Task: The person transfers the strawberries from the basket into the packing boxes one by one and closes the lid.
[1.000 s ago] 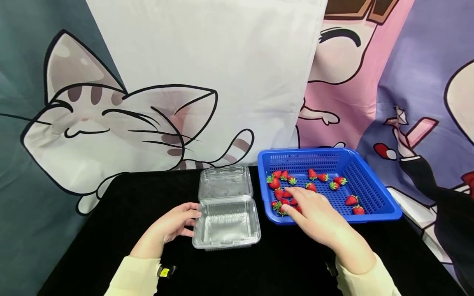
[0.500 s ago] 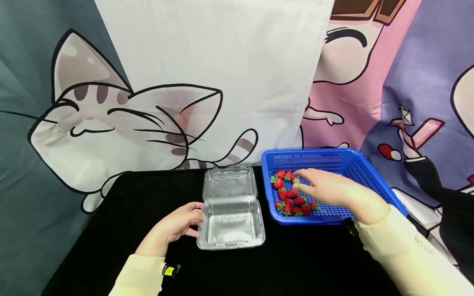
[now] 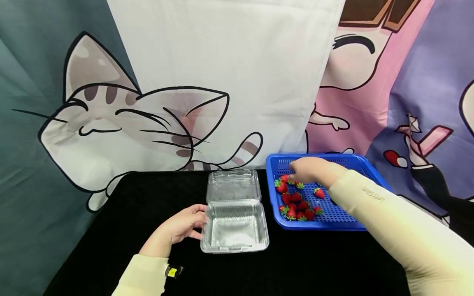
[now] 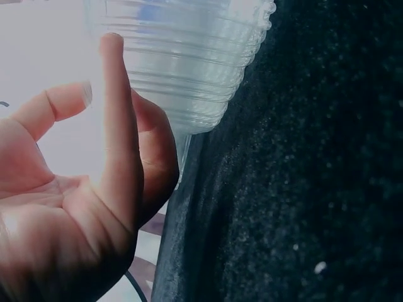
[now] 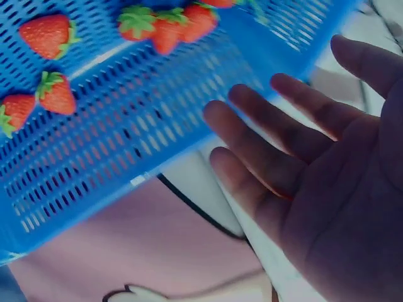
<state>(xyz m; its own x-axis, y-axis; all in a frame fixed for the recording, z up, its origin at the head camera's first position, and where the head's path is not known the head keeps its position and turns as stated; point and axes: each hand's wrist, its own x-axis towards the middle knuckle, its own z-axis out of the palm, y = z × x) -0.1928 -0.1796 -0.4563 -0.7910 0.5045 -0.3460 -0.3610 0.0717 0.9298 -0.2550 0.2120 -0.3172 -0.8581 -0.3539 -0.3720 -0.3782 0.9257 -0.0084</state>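
Observation:
In the head view, a clear plastic clamshell box [image 3: 234, 230] stands on the black cloth with its lid [image 3: 233, 187] folded back. My left hand [image 3: 181, 226] grips the box's left side at the rim. The left wrist view shows fingers [image 4: 119, 138] against the ribbed outer wall [image 4: 182, 69]. To the right, strawberries [image 3: 295, 205] lie in a blue perforated basket [image 3: 272, 197], mostly along its left side. Over the basket's far left part is my right hand [image 3: 312, 169]. In the right wrist view its fingers [image 5: 252, 141] are spread, holding nothing, near the basket's rim; strawberries [image 5: 47, 36] lie apart from them.
Black cloth [image 3: 314, 263] covers the table. Behind it hangs a printed cloth [image 3: 237, 49] with a cartoon cat, close to the basket's back rim. My right sleeve [image 3: 389, 218] crosses over the basket's right part and hides what lies there.
My right hand has moved from the strawberries at the near left of the basket up toward its far side. The left hand stays on the box. The head view has shifted slightly.

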